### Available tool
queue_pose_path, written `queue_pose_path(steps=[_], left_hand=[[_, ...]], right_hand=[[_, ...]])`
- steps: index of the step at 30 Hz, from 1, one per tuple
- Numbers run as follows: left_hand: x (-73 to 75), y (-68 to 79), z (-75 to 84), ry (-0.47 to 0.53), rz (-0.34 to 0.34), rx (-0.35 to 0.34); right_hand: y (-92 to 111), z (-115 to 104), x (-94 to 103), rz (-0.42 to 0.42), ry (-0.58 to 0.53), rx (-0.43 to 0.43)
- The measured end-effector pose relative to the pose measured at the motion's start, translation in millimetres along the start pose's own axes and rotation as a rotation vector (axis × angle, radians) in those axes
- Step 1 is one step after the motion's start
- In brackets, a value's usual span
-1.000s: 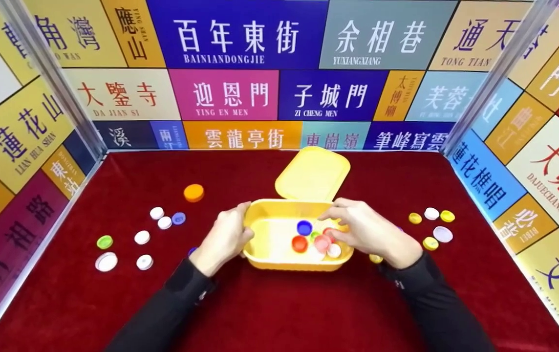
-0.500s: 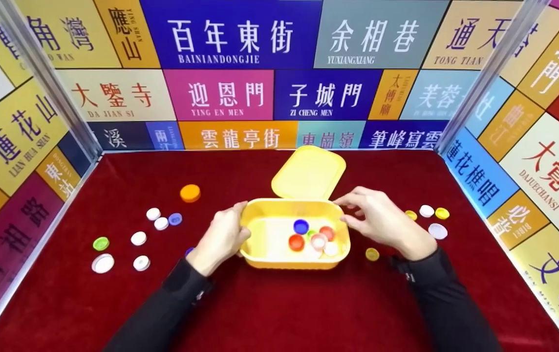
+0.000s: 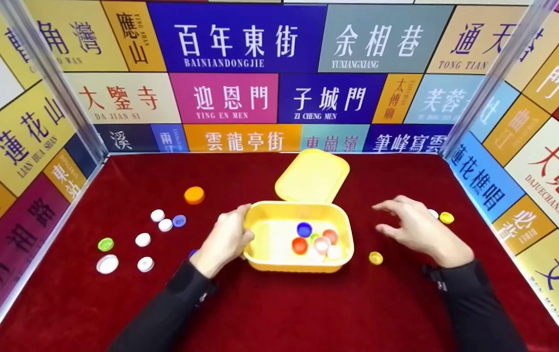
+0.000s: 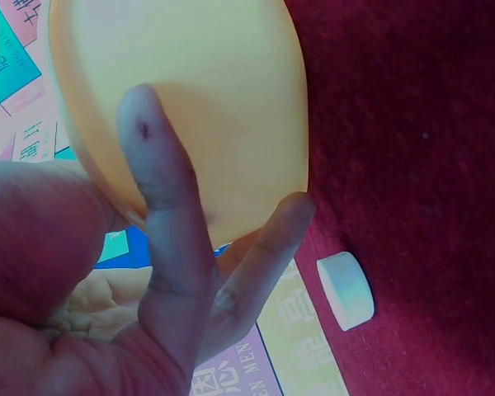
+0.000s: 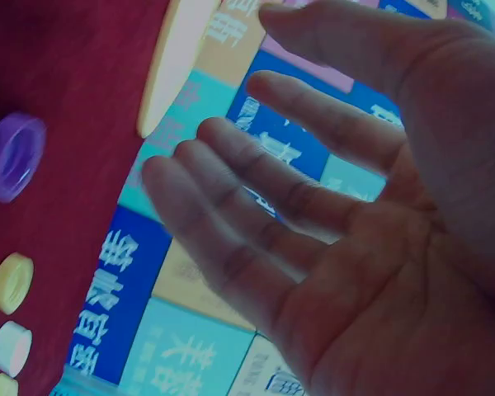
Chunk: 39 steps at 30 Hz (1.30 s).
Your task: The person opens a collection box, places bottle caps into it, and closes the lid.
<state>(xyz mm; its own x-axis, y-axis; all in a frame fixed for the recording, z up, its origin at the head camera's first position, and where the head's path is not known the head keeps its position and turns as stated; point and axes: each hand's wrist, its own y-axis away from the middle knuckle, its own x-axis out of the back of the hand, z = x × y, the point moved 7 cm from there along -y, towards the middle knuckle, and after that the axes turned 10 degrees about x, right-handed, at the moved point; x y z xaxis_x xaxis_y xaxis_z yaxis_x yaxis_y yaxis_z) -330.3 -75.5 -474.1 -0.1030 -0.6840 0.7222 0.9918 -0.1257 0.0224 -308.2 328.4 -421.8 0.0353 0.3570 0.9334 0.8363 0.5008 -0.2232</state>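
Observation:
My left hand (image 3: 223,242) grips the left end of a yellow plastic box (image 3: 299,268). Inside, toward the right, lie several bottle caps, among them a blue cap (image 3: 304,229), a red cap (image 3: 300,246) and a pink cap (image 3: 322,244). The left wrist view shows the fingers against the box's outer wall (image 4: 239,107). To the right of the box, my right hand (image 3: 421,232) hovers above the cloth, holding nothing, its fingers loosely bent. Nearest it on the cloth is a small yellow cap (image 3: 376,258); a purple cap (image 5: 14,157) shows in the right wrist view.
Behind the box lies its yellow lid (image 3: 313,176). Loose caps are spread at left, including an orange cap (image 3: 194,195), a green cap (image 3: 106,244) and a white cap (image 3: 108,264). A yellow cap (image 3: 447,218) sits at right. Printed panels enclose the red cloth (image 3: 279,313).
My right hand has come out of the box and moved right over the cloth, leaving the caps inside. The left hand keeps its grip on the box, which stays in place.

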Motion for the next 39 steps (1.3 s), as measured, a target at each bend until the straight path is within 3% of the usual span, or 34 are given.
queue_pose_path(steps=[7,18,26,39], left_hand=[[-1.1,0.5,1.6,0.023,0.005,-0.023],[-3.0,-0.6,3.2,-0.006,0.001,-0.012],[-1.4,0.7,1.7,-0.019,0.015,-0.009],[0.1,-0.4,-0.2,-0.018,0.014,0.012]], right_hand=[[12,28,-3.8,-0.07,0.004,-0.094],[21,48,-22.4,-0.144,0.01,-0.081],[18,52,-29.4,-0.189,-0.048,-0.071],[9,50,-30.1,-0.17,-0.088,-0.067]])
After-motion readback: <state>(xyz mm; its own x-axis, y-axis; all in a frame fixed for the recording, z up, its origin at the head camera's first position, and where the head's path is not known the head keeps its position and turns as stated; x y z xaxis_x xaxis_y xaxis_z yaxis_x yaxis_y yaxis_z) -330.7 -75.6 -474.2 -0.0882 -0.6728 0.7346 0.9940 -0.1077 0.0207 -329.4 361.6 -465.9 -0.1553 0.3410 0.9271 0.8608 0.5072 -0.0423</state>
